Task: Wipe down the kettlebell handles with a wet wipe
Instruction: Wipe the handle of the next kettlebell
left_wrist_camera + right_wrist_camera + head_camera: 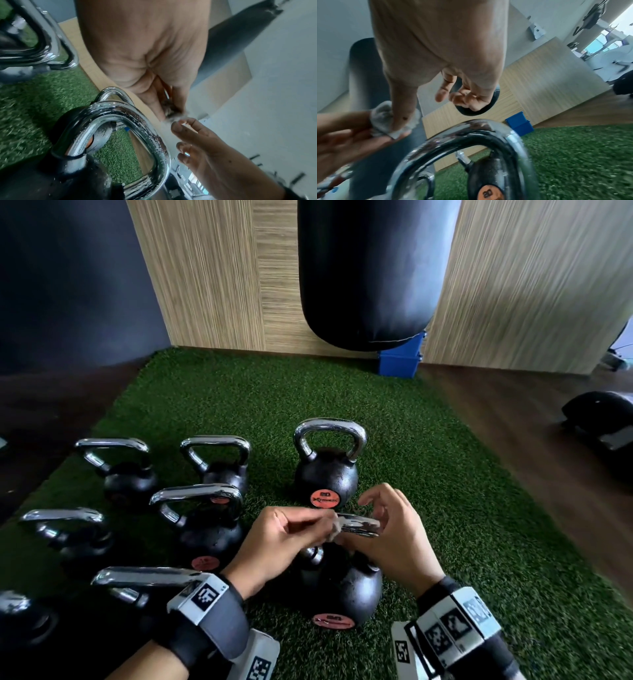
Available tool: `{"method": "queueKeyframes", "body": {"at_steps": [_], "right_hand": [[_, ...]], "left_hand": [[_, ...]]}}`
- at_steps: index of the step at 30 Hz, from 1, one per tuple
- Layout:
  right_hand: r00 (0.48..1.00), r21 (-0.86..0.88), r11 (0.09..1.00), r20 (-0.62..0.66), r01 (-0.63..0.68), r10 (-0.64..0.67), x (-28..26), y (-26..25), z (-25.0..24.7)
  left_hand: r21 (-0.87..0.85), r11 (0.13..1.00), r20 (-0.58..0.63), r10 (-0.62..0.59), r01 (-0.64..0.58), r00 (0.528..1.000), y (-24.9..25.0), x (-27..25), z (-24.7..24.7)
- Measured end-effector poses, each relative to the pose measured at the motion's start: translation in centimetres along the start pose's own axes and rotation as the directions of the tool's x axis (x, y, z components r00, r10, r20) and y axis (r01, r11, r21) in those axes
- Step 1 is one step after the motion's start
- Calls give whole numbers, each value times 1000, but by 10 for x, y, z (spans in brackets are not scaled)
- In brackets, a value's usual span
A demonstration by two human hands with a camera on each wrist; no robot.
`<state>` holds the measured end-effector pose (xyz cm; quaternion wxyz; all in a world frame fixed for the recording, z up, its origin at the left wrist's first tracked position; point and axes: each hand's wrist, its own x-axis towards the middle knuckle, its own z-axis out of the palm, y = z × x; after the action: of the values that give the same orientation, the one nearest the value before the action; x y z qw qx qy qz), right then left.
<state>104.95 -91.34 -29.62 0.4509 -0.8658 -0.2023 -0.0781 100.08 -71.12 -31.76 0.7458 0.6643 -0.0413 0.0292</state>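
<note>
Head view: green turf (428, 474), wood-panel wall (212, 285) — both hands (342, 529) pinch one grey wipe (383, 120).

punching bag (373, 268) hanging | blue bin (400, 359) behind | green turf (239, 405)

1. The left hand (286, 537) was held in front of the body with its wrist strapped, its fingers (359, 121) and thumb pinched together at the tips.
2. The right hand (390, 534) met it fingertip to fingertip, thumb (402, 102) pressed in, while the other fingers (453, 93) curled loosely and stood apart.
</note>
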Motion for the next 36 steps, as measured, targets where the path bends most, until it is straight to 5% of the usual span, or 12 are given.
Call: {"method": "queueKeyframes", "body": {"at_steps": [5, 9, 13, 19, 23, 28, 31, 36], "right_hand": [[948, -82, 946, 32, -314, 318, 4, 63, -7], [779, -50, 842, 353, -537, 517, -9, 96, 17], [801, -22, 820, 198, -572, 564, -18, 108, 37], [755, 45, 757, 133, -652, 642, -21, 111, 42], [755, 90, 750, 123, -655, 644, -21, 114, 44], [761, 117, 753, 135, -648, 634, -23, 118, 44], [768, 145, 754, 138, -640, 626, -24, 120, 45], [773, 168, 755, 142, -634, 618, -22, 126, 47]], "left_hand": [[446, 870, -117, 292, -212, 949, -6, 13, 7], [778, 536, 93, 419, -329, 903, -10, 20, 18], [840, 412, 190, 386, -353, 903, -13, 26, 17], [834, 475, 36, 460, -281, 887, -23, 12, -18], [853, 401, 126, 463, -334, 877, -31, 7, -17], [754, 641, -177, 410, -145, 895, -50, -6, -33], [694, 717, -227, 301, -63, 926, -63, -13, -43], [550, 835, -347, 236, -7, 908, -87, -16, -36]]}}
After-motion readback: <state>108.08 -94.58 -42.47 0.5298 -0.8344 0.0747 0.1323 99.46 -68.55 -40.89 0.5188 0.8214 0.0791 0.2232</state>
